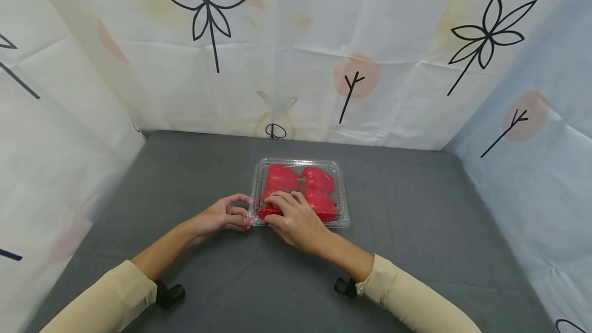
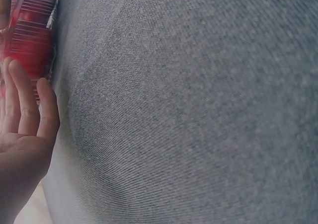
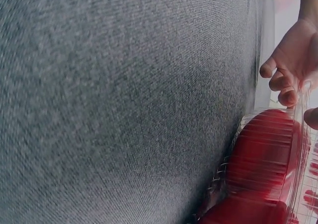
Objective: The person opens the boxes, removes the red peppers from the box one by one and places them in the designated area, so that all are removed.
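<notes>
Several red bell peppers with green stems lie inside a clear plastic clamshell box, its see-through ribbed lid over them. My left hand is at the box's left side, loosely bent fingertips right at the rim. In the left wrist view the left hand's fingers extend toward the ribbed wall. My right hand lies across the lid's front left part, its fingers bent on top and thumb near the front edge. In the right wrist view, the left fingertips stand beside the box's corner.
The box rests on a grey cloth-covered table. White fabric printed with flowers and twigs hangs behind and at both sides. A black strap is on each wrist below a beige sleeve.
</notes>
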